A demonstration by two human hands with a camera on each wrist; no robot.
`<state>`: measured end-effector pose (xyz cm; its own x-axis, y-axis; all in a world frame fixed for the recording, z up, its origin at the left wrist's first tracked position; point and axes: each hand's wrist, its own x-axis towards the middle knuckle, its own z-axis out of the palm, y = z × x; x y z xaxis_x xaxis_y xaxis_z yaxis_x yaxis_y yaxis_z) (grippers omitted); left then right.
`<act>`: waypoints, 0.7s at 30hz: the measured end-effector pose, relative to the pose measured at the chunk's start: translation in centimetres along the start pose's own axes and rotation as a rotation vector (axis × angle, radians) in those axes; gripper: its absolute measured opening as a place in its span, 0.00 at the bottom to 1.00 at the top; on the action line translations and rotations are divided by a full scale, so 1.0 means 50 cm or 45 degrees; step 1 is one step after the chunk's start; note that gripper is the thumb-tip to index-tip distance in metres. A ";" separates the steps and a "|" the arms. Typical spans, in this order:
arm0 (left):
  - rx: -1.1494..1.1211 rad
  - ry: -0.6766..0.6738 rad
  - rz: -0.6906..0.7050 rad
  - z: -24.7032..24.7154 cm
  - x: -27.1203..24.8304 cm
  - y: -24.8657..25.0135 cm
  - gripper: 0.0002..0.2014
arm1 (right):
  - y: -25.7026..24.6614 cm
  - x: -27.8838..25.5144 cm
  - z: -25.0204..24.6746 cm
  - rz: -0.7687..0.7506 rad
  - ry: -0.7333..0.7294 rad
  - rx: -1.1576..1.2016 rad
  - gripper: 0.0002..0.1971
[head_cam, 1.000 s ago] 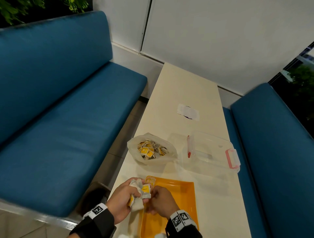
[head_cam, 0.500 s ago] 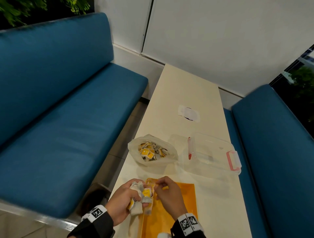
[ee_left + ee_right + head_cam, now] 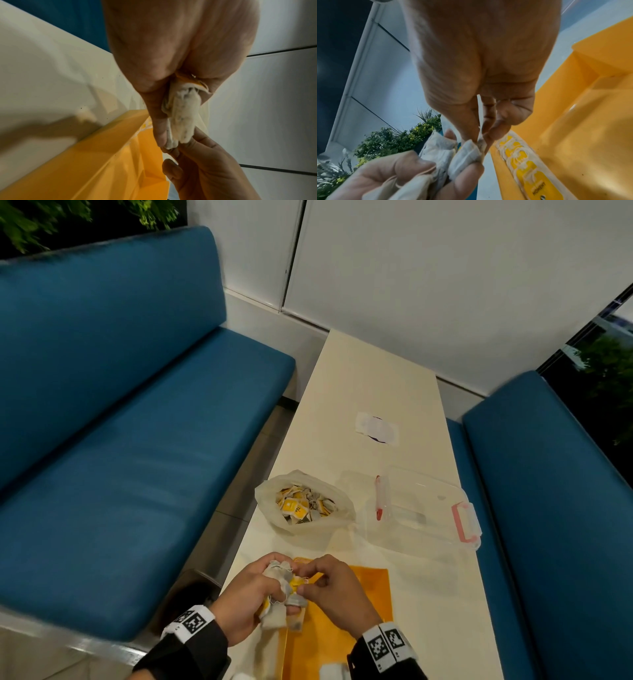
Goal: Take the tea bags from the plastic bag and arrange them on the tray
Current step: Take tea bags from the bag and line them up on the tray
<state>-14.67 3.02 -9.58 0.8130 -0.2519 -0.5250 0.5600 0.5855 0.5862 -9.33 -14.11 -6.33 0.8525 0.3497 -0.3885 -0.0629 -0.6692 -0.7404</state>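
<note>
My left hand (image 3: 253, 594) grips a bunch of white tea bags (image 3: 277, 607) with yellow tags, held over the left edge of the orange tray (image 3: 363, 601). My right hand (image 3: 323, 583) pinches one tea bag (image 3: 480, 143) of that bunch between thumb and forefinger. In the left wrist view the tea bags (image 3: 181, 119) stick out of my fist beside the tray's rim (image 3: 109, 136). A row of tea bags (image 3: 522, 166) with yellow tags lies along the tray's left wall. The open plastic bag (image 3: 305, 503), full of tea bags, sits on the table beyond the tray.
A clear lidded plastic box (image 3: 424, 508) with pink latches stands right of the bag. A white paper scrap (image 3: 376, 428) lies farther up the cream table (image 3: 370, 378). Blue benches (image 3: 130, 419) flank the table on both sides.
My right hand lifted from the tray's near left and came up against the bunch in my left hand, where it now pinches one tea bag. The left hand stayed nearly still.
</note>
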 end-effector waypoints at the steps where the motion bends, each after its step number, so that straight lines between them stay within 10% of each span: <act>1: -0.009 -0.008 0.005 -0.002 0.000 0.000 0.23 | -0.002 0.000 0.000 0.001 0.011 0.013 0.09; 13: -0.116 0.195 0.027 -0.021 -0.020 0.016 0.20 | 0.007 0.006 -0.048 0.054 0.159 -0.164 0.06; 21: 0.077 0.295 -0.037 -0.018 -0.026 0.007 0.07 | 0.032 -0.011 -0.050 0.100 0.002 0.231 0.05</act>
<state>-15.68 4.26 -9.25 0.7421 -0.0801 -0.6655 0.5966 0.5316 0.6012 -8.58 -17.03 -5.93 0.8422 0.3000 -0.4479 -0.2215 -0.5649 -0.7949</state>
